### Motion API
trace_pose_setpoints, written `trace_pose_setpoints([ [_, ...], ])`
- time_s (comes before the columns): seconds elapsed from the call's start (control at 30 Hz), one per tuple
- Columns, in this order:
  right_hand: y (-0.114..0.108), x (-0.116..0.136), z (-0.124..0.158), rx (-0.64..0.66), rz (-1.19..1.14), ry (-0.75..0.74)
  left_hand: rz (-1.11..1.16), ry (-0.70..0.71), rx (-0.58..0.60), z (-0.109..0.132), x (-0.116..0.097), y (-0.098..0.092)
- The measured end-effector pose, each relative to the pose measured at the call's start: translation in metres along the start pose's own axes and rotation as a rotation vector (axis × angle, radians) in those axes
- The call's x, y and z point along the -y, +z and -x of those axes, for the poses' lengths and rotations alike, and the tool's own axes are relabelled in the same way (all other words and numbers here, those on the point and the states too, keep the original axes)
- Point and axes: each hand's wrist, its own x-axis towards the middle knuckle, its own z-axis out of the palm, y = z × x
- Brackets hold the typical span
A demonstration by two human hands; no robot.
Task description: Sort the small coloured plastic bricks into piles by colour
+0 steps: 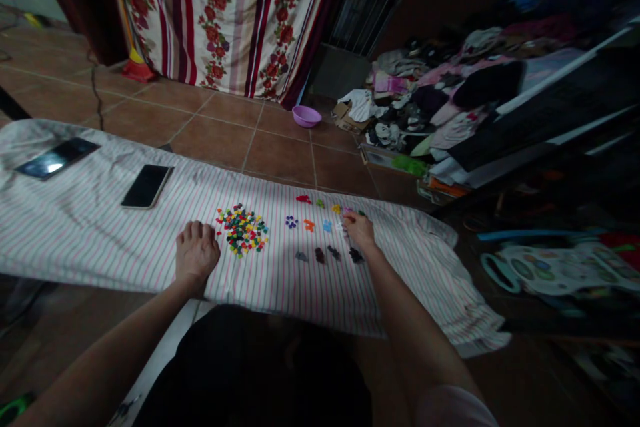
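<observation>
My left hand rests palm down on the striped cloth, fingers slightly bent, with nothing visible in it. Just right of it lies a mixed heap of small coloured pieces. My right hand is over the sorted groups, fingertips pinched together beside a small white group; whatever they hold is too small to make out. Nearby are little groups in red, yellow, purple-blue, orange, light blue, grey, dark brown and black.
The striped cloth covers a long, narrow surface. A phone and a dark, shiny tablet-like slab lie to the left. Beyond are a purple basin on the tiled floor, a flowered curtain and piled clothes.
</observation>
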Motion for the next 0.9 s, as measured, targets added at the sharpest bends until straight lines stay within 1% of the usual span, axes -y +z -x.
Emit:
trace_pose_setpoints([
  [0.1,0.010,0.019,0.015,0.029,-0.028,-0.075,-0.003,0.000,-0.003,0.000,0.001,0.000],
  [0.17,0.017,0.033,0.027,0.041,-0.061,-0.150,-0.005,-0.002,-0.002,0.000,0.001,0.001],
  [0.37,0.041,0.083,0.065,0.083,-0.232,-0.499,0.009,-0.005,0.005,0.000,0.002,0.004],
  [0.5,0.062,0.112,0.086,0.169,-0.263,-0.647,-0.007,0.001,-0.007,0.000,0.003,0.005],
  [0.6,0.076,0.125,0.097,0.229,-0.239,-0.714,-0.009,-0.001,-0.010,-0.001,0.003,0.004],
  [0.67,0.082,0.130,0.103,0.260,-0.202,-0.747,-0.003,-0.002,-0.010,-0.001,0.002,0.003],
  [0.8,0.083,0.134,0.110,0.307,-0.109,-0.752,0.020,-0.006,0.003,-0.001,0.002,0.002],
  [0.9,0.081,0.134,0.112,0.312,-0.085,-0.734,0.033,-0.009,0.012,-0.001,0.001,0.001],
])
